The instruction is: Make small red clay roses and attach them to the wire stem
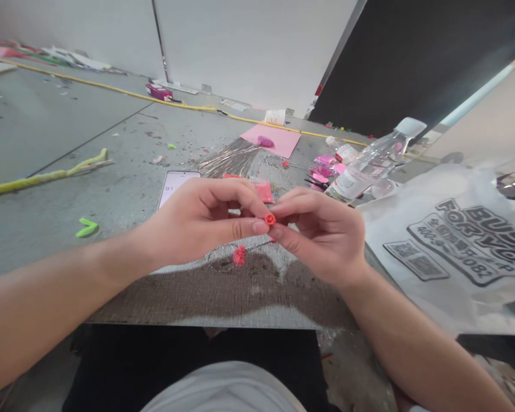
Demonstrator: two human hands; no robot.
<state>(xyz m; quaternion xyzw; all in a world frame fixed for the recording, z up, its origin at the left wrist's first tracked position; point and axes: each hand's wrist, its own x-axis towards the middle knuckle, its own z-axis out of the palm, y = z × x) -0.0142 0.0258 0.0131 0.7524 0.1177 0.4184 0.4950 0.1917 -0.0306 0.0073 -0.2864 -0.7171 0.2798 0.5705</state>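
Between the fingertips of both hands sits a small red clay rosebud [270, 218], its rolled petals facing me. My left hand [214, 214] pinches it from the left with thumb and forefinger. From the right, my right hand [315, 226] closes thumb and fingers on its other side. Below them on the table lies a small red flower cluster [239, 255], with thin silvery wire around it. A flat red clay packet [264, 192] rests just beyond my fingers, partly hidden by them.
Behind my left hand lies a phone [174, 186]. Farther back are a bundle of thin wires [232, 157] and a pink sheet [274, 139]. To the right stand a tilted plastic bottle [364, 171] and a white plastic bag [446, 240]. Green fuzzy stems [47, 177] lie left.
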